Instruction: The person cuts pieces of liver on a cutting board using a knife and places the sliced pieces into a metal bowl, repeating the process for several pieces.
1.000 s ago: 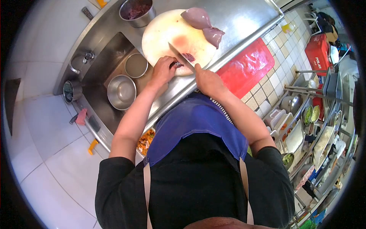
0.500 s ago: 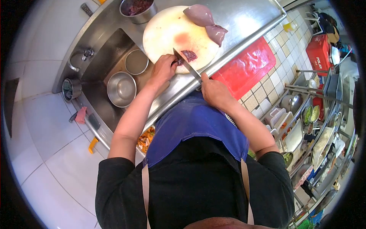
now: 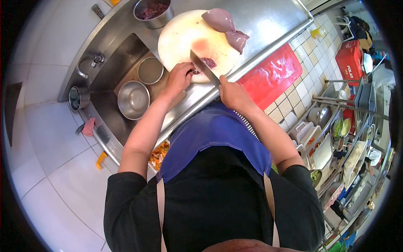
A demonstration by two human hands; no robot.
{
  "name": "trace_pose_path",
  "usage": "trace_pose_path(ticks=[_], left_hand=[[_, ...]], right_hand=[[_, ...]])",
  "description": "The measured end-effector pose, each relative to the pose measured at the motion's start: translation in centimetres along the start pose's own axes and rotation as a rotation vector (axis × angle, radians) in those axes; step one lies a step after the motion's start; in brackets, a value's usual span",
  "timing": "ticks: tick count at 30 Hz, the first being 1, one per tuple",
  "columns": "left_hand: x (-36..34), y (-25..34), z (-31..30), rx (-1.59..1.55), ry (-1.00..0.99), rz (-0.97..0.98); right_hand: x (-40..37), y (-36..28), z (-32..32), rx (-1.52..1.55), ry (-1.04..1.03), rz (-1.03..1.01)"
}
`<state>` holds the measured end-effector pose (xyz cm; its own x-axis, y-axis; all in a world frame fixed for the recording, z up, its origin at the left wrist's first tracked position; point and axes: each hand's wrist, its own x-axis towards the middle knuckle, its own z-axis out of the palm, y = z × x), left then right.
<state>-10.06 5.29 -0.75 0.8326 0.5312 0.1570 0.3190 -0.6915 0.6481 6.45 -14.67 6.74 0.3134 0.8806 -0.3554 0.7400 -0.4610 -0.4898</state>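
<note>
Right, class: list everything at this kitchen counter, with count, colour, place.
cutting board: one, white, on the steel counter
pale meat pieces: two, pinkish, board's far edge
dark meat piece: one, dark red, board's near edge
knife: one, steel, over the dark meat piece
steel bowls: two, silver, in the sink
bowl of meat: one, silver, beside the board
floor mat: one, red, below the counter
left hand: on the dark meat piece
right hand: gripping the knife

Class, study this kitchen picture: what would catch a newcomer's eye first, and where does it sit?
The round white cutting board on the steel counter, where the right hand holds a knife over a dark piece of meat pinned by the left hand. Pale pink lumps of meat lie at the board's far edge; a bright red mat covers the tiled floor at right.
</note>
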Motion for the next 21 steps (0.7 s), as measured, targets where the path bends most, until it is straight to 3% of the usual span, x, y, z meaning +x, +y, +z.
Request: trace_pose_path(ticks=[2, 5, 8, 10, 21], left_hand=[[-0.3, -0.4, 0.1, -0.013, 0.032, 0.048], [-0.5, -0.2, -0.7, -0.149, 0.015, -0.033], [-0.7, -0.5, -0.8, 0.009, 0.065, -0.112], [-0.5, -0.1, -1.4, 0.061, -0.026, -0.109], [-0.7, -0.5, -0.2, 0.065, 0.01, -0.089]], right_hand=[[0.6, 0.0, 0.0, -0.013, 0.035, -0.014], [0.7, -1.0, -0.9, -0.045, 0.063, 0.013], [-1.4, -1.9, -1.1, -0.009, 0.016, -0.033], [-1.9, -2.2, -0.4, -0.026, -0.03, -0.058], [0.6, -1.8, 1.2, -0.06, -0.01, -0.119]])
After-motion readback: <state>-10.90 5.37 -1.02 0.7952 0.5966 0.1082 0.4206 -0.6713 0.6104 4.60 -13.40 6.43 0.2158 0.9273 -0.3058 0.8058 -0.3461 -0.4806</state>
